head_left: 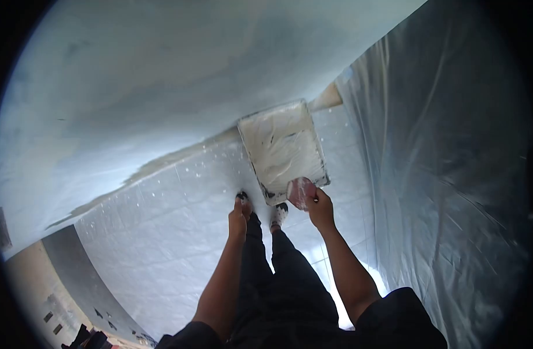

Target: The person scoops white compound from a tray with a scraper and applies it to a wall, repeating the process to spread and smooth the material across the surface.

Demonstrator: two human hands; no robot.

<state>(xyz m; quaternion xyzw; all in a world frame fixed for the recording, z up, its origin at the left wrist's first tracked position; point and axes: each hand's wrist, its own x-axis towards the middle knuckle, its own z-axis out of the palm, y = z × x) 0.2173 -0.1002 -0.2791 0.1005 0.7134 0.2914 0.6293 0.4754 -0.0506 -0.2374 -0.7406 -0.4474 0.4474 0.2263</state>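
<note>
My right hand (321, 212) is closed on the near edge of a flat, rounded pinkish-red piece (302, 193) smeared with white. This piece overlaps the near right corner of a large rectangular tray (254, 168), whose dark rim is streaked with white. Thick cream-white paste (284, 145) covers the tray's inside. My left hand (237, 222) hangs in front of my left shoe, its fingers curled; I cannot tell what they hold.
A pale wall (162, 75) with damp-looking patches rises beyond the tray. Clear plastic sheeting (429, 174) hangs along the right. White-spattered sheeting covers the floor (162, 232). My shoes (279, 215) stand just short of the tray. Dark items (86, 337) lie at lower left.
</note>
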